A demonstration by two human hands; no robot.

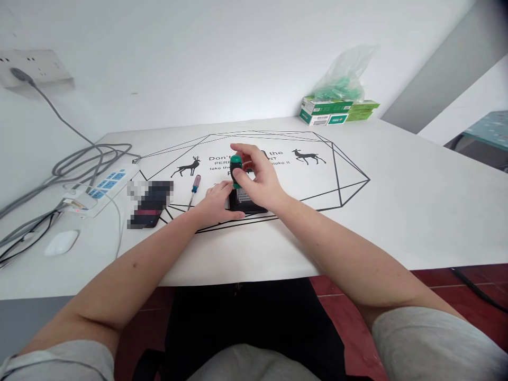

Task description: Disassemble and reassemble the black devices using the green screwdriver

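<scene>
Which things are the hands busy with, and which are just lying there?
In use: green-handled screwdriver in the right hand; black box steadied by the left hand.

Lying about: blue screwdriver, power strip, mouse, green boxes.

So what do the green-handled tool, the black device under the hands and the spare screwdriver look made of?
Green-handled tool: probably plastic or rubber grip, matte green with black; its shaft is hidden. Black device: seemingly moulded plastic, dull dark casing with a pale label. Spare screwdriver: glossy blue and red handle, likely plastic, with a thin metal-looking shaft.
</scene>
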